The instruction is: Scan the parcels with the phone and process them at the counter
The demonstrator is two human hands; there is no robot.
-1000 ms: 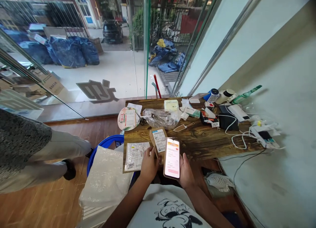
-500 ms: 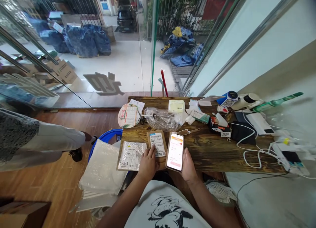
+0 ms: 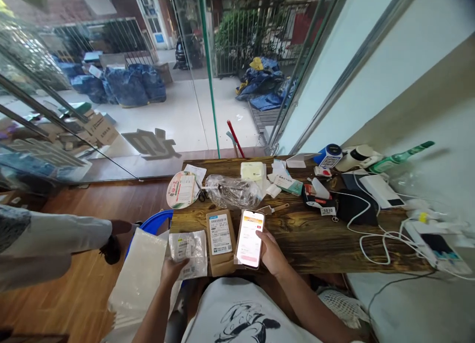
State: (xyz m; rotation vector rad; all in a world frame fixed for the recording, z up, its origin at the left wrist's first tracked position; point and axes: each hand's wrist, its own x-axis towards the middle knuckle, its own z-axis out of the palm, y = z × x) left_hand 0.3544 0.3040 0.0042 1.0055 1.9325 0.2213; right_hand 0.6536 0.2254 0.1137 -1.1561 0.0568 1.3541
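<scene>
Left grip point(image 3: 172, 269) pinches the near edge of a clear plastic parcel point(image 3: 188, 246), lower centre-left, at the desk point(image 3: 315, 239) edge. Right grip point(image 3: 272, 254) clasps a lit phone point(image 3: 250, 238). Parcel looks light, floppy, slippery; best held by a corner.

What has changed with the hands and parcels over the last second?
The left hand left the brown parcel and took hold of the clear plastic parcel, lifting its near edge. The right hand keeps holding the lit phone; the brown parcel stays on the table.

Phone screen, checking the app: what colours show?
White with an orange-red top band, on the phone, head view.
</scene>
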